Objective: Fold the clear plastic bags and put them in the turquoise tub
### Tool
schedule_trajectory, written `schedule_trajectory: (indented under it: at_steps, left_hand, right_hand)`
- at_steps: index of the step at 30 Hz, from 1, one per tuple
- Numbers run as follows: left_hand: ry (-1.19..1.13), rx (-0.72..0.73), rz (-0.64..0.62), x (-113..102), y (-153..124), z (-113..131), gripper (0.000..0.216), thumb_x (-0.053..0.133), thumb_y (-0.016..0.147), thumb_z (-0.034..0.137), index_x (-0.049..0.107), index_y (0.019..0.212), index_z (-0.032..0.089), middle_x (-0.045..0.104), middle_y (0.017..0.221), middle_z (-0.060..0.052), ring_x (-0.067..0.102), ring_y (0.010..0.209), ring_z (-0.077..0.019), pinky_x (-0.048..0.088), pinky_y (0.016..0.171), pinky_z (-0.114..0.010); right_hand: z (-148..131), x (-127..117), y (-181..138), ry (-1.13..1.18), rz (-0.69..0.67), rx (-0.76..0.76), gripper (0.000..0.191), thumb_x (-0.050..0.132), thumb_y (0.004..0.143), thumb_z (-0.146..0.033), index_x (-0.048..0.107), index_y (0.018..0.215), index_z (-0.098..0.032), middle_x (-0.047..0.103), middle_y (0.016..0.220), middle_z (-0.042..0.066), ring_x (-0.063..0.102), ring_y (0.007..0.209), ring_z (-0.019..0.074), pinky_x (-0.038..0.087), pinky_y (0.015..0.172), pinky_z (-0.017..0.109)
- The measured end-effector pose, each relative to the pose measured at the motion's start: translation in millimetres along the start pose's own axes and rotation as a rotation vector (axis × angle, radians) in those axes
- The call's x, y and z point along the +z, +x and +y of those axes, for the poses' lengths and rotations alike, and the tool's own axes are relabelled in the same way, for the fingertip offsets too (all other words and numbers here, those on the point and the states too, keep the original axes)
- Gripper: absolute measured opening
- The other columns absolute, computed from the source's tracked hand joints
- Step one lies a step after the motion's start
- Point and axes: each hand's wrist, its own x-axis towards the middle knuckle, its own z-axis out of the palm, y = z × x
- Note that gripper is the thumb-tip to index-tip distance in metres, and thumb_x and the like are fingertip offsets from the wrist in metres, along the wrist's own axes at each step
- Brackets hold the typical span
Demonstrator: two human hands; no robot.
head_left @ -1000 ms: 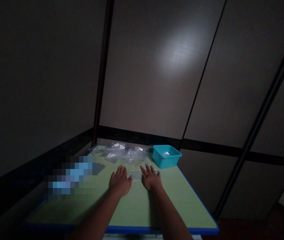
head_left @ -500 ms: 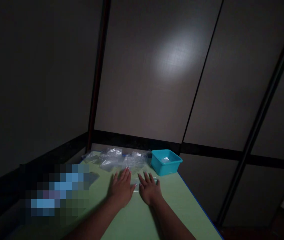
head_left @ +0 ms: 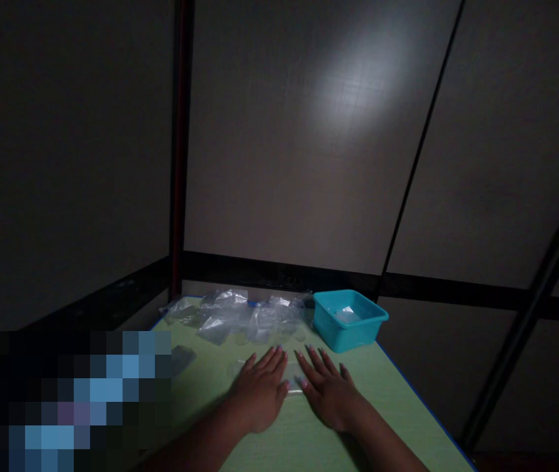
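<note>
A clear plastic bag point(head_left: 294, 380) lies flat on the light green table point(head_left: 289, 446), much of it covered by my hands. My left hand point(head_left: 262, 390) rests palm down on its left part, fingers stretched forward. On the other side my right hand point(head_left: 326, 387) is also palm down, fingers spread, its thumb close to the left one. Neither hand grips anything. Crumpled clear plastic bags point(head_left: 225, 314) lie just beyond my fingertips.
At the table's far right corner stands a turquoise plastic basin point(head_left: 348, 328) with something whitish inside. A small dark grey piece point(head_left: 182, 358) lies on the left, beside a blurred-out area. Panelled walls point(head_left: 284, 164) rise behind the table.
The view has shifted, so the table and basin appear larger and the basin farther right. My hands have flattened, with the right-hand fingers more stretched out over the bag.
</note>
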Motion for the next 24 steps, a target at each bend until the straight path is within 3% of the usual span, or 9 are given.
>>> schedule_trajectory:
  at_steps: [6, 9, 12, 15, 19, 24]
  left_hand:
    - [-0.006, -0.008, 0.033, -10.7, -3.5, 0.0, 0.056, 0.036, 0.084, 0.041, 0.022, 0.136, 0.023, 0.020, 0.142, -0.005, 0.015, 0.130, -0.0229, 0.015, 0.103, -0.048]
    - [0.018, 0.050, 0.110, -20.7, -3.7, -0.4, 0.048, 0.041, 0.083, 0.035, 0.035, 0.130, 0.026, 0.031, 0.138, -0.003, 0.020, 0.128, -0.0231, 0.013, 0.104, -0.047]
    - [0.021, 0.051, 0.163, -27.7, -2.8, -1.1, 0.037, 0.045, 0.082, 0.031, 0.049, 0.118, 0.027, 0.041, 0.132, -0.003, 0.026, 0.125, -0.0236, 0.020, 0.102, -0.043]
    - [0.009, 0.054, 0.169, -27.6, -2.2, -1.5, 0.030, 0.051, 0.079, 0.029, 0.056, 0.108, 0.027, 0.043, 0.128, -0.003, 0.028, 0.123, -0.0242, 0.024, 0.100, -0.041]
    - [-0.024, 0.078, 0.162, -21.7, -2.5, -3.1, 0.029, 0.056, 0.076, 0.030, 0.058, 0.105, 0.029, 0.045, 0.124, -0.003, 0.029, 0.121, -0.0243, 0.026, 0.099, -0.041]
    - [-0.057, 0.096, 0.143, -17.8, -2.6, -4.8, 0.034, 0.058, 0.075, 0.027, 0.055, 0.108, 0.033, 0.043, 0.125, -0.002, 0.028, 0.120, -0.0251, 0.026, 0.098, -0.042]
  right_hand:
    - [10.3, 0.1, 0.9, 0.044, 0.007, -0.027, 0.052, 0.021, 0.085, -0.054, 0.007, 0.134, -0.041, 0.003, 0.143, -0.004, -0.002, 0.130, 0.0253, 0.005, 0.098, 0.058]
    - [14.4, 0.3, 5.4, 0.077, 0.070, -0.043, 0.052, 0.024, 0.086, -0.050, 0.011, 0.135, -0.037, 0.008, 0.144, -0.002, 0.005, 0.131, 0.0243, 0.009, 0.100, 0.054]
    - [18.2, -1.8, 10.9, 0.094, 0.181, -0.052, 0.052, 0.027, 0.087, -0.045, 0.025, 0.135, -0.026, 0.021, 0.142, 0.005, 0.016, 0.130, 0.0227, 0.018, 0.102, 0.042]
    - [20.4, -6.7, 14.2, 0.106, 0.295, -0.067, 0.044, 0.030, 0.087, -0.038, 0.044, 0.125, -0.019, 0.044, 0.128, 0.010, 0.037, 0.118, 0.0205, 0.028, 0.096, 0.031]
    - [23.9, -11.2, 15.2, 0.110, 0.314, 0.034, 0.031, 0.036, 0.085, -0.031, 0.059, 0.101, -0.018, 0.060, 0.099, 0.009, 0.053, 0.093, 0.0180, 0.037, 0.078, 0.024]
    - [38.3, -8.3, 17.0, 0.094, 0.332, 0.217, 0.024, 0.046, 0.080, -0.032, 0.059, 0.096, -0.020, 0.062, 0.092, 0.008, 0.057, 0.082, 0.0181, 0.037, 0.065, 0.023]
